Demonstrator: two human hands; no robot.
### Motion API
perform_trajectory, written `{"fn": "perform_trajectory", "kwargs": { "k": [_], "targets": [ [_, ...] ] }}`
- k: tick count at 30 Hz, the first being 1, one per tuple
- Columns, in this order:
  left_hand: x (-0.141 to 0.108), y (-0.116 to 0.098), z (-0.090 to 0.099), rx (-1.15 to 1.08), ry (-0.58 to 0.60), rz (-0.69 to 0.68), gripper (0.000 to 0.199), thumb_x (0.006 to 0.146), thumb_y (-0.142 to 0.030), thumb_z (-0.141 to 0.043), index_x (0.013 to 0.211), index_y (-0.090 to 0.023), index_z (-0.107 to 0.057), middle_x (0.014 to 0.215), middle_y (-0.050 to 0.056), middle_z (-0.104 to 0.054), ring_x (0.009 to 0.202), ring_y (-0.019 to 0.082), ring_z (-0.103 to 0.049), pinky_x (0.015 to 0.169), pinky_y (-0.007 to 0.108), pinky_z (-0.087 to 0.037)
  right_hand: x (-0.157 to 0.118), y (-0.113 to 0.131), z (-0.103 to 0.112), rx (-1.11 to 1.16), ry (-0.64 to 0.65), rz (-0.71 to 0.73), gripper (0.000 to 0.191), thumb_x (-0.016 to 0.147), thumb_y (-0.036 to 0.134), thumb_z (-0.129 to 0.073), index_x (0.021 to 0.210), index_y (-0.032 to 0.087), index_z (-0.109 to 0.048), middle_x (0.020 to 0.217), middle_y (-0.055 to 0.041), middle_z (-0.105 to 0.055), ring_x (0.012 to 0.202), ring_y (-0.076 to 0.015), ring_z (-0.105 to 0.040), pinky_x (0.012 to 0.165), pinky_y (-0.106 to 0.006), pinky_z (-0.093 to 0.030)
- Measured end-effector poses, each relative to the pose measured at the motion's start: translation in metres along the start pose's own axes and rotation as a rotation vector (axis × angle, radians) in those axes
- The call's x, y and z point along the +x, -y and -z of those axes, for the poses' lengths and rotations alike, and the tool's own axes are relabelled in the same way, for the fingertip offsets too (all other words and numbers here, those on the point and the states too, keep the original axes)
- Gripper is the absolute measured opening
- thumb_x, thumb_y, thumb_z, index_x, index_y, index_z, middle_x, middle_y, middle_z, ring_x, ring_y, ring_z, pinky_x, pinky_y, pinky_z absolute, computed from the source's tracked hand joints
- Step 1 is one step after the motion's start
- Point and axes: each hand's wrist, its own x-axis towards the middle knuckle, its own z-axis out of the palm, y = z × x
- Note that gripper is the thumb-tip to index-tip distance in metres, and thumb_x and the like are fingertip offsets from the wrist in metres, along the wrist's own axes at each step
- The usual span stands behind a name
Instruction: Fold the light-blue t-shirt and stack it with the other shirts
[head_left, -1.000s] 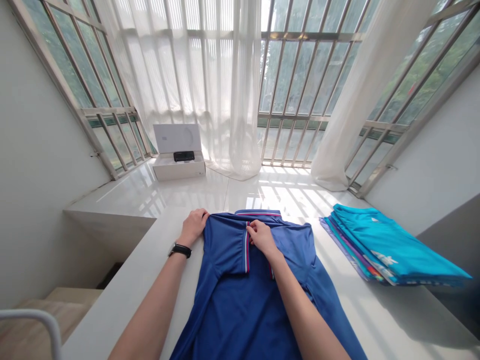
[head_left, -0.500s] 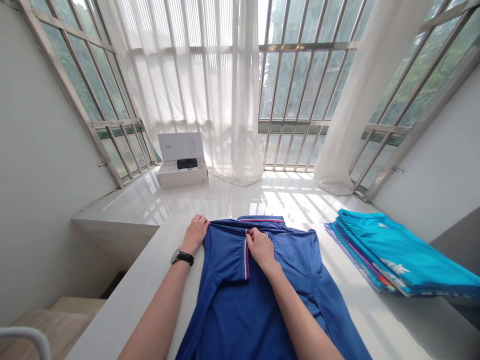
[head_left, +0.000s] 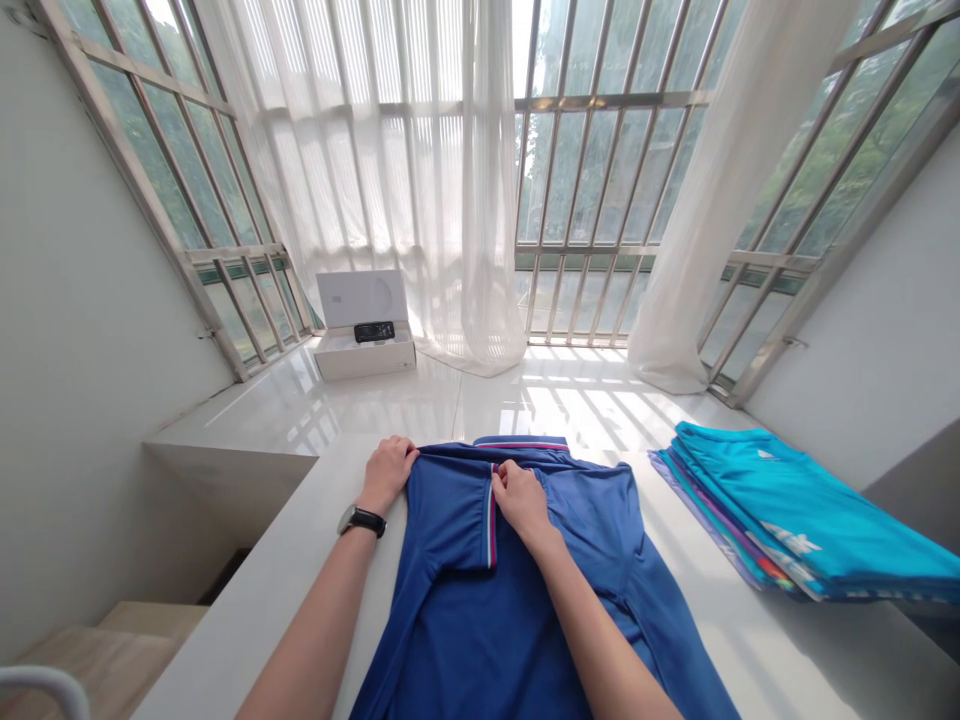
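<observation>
A blue polo shirt (head_left: 495, 630) lies on the white table, its striped collar (head_left: 521, 444) at the far end. One sleeve (head_left: 454, 510) is folded inward over the body, its striped cuff near the middle. My left hand (head_left: 388, 470), with a watch (head_left: 361, 520) on the wrist, grips the shirt at the far left corner of the fold. With bent fingers, my right hand (head_left: 519, 497) pinches the upper end of the sleeve's cuff. The shirt's right side lies spread out, and its near end runs out of view.
A stack of folded shirts (head_left: 817, 510), turquoise on top, lies on the table's right side. On the sill behind stands an open white box (head_left: 366, 355) with a black device (head_left: 374, 331) in it. Sheer curtains (head_left: 487, 200) hang before the barred window.
Both hands keep their hold on the shirt with hardly any movement. The whole view has shifted slightly, so things sit a little lower.
</observation>
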Motion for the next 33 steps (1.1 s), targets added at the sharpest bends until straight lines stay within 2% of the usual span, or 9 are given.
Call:
{"fn": "perform_trajectory", "kwargs": {
  "k": [3, 7, 10, 13, 16, 20, 24, 28, 33],
  "targets": [
    [0.001, -0.011, 0.010, -0.009, -0.022, -0.033, 0.013, 0.096, -0.021, -0.054, 0.098, -0.019, -0.067, 0.108, 0.010, -0.067, 0.105, 0.027, -0.059, 0.088, 0.037, -0.047, 0.000, 0.001, 0.000, -0.005, 0.000, 0.004, 0.019, 0.097, 0.029, -0.051, 0.094, 0.019, -0.066, 0.088, -0.0080, -0.076, 0.086, -0.0219, -0.069, 0.069, -0.027, -0.038],
    [0.001, -0.046, 0.019, -0.069, -0.018, -0.153, 0.017, 0.098, -0.024, -0.051, 0.104, -0.021, -0.066, 0.110, 0.008, -0.068, 0.105, 0.024, -0.060, 0.092, 0.035, -0.047, -0.001, 0.001, 0.001, -0.006, 0.004, 0.009, 0.019, 0.097, 0.029, -0.050, 0.095, 0.019, -0.066, 0.089, -0.0084, -0.076, 0.087, -0.0219, -0.069, 0.070, -0.027, -0.039],
    [-0.006, -0.076, 0.014, -0.146, 0.050, -0.346, 0.016, 0.097, -0.031, -0.056, 0.106, -0.024, -0.067, 0.109, 0.005, -0.069, 0.105, 0.021, -0.062, 0.093, 0.032, -0.047, -0.001, 0.002, 0.003, -0.006, 0.005, 0.016, 0.021, 0.097, 0.029, -0.050, 0.097, 0.020, -0.068, 0.090, -0.0085, -0.076, 0.088, -0.0226, -0.069, 0.070, -0.027, -0.040],
    [-0.014, -0.093, 0.001, -0.205, 0.101, -0.513, 0.026, 0.096, -0.033, -0.059, 0.119, -0.023, -0.063, 0.120, 0.007, -0.067, 0.114, 0.023, -0.059, 0.099, 0.036, -0.046, -0.002, 0.002, 0.004, 0.000, 0.008, 0.039, 0.023, 0.098, 0.030, -0.049, 0.101, 0.022, -0.070, 0.094, -0.0076, -0.077, 0.091, -0.0222, -0.070, 0.071, -0.027, -0.041],
    [-0.020, -0.093, -0.012, -0.171, 0.132, -0.524, 0.038, 0.097, -0.035, -0.057, 0.133, -0.022, -0.055, 0.133, 0.010, -0.061, 0.125, 0.026, -0.054, 0.105, 0.041, -0.043, -0.002, 0.002, 0.003, 0.013, 0.013, 0.059, 0.024, 0.098, 0.029, -0.049, 0.099, 0.023, -0.072, 0.095, -0.0070, -0.078, 0.092, -0.0208, -0.070, 0.073, -0.026, -0.042],
    [-0.021, -0.085, -0.022, -0.107, 0.180, -0.503, 0.045, 0.100, -0.041, -0.051, 0.141, -0.023, -0.051, 0.143, 0.011, -0.055, 0.131, 0.029, -0.048, 0.110, 0.046, -0.037, 0.002, 0.000, 0.005, 0.046, 0.008, 0.072, 0.021, 0.096, 0.029, -0.052, 0.103, 0.022, -0.071, 0.092, -0.0066, -0.077, 0.089, -0.0198, -0.070, 0.073, -0.025, -0.043],
    [-0.022, -0.081, -0.032, -0.091, 0.167, -0.487, 0.048, 0.101, -0.045, -0.045, 0.145, -0.026, -0.048, 0.147, 0.009, -0.051, 0.133, 0.029, -0.045, 0.112, 0.048, -0.033, 0.009, -0.013, 0.015, 0.073, -0.035, 0.056, 0.023, 0.096, 0.029, -0.050, 0.104, 0.022, -0.071, 0.093, -0.0071, -0.076, 0.090, -0.0204, -0.070, 0.075, -0.026, -0.044],
    [-0.023, -0.080, -0.040, -0.074, 0.135, -0.482, 0.049, 0.102, -0.044, -0.041, 0.148, -0.027, -0.044, 0.150, 0.009, -0.049, 0.134, 0.029, -0.042, 0.112, 0.049, -0.030, 0.015, -0.029, 0.026, 0.110, -0.066, 0.088, 0.020, 0.092, 0.022, -0.053, 0.099, 0.022, -0.072, 0.105, -0.0064, -0.072, 0.093, -0.0184, -0.067, 0.079, -0.026, -0.045],
    [-0.024, -0.080, -0.041, -0.068, 0.137, -0.475, 0.051, 0.102, -0.045, -0.038, 0.149, -0.026, -0.043, 0.150, 0.009, -0.048, 0.135, 0.031, -0.041, 0.112, 0.049, -0.029, 0.023, -0.041, 0.042, 0.191, -0.111, 0.145, 0.030, 0.097, 0.030, -0.044, 0.107, 0.019, -0.070, 0.107, -0.0063, -0.072, 0.083, -0.0158, -0.066, 0.084, -0.027, -0.049]
  ]
}}
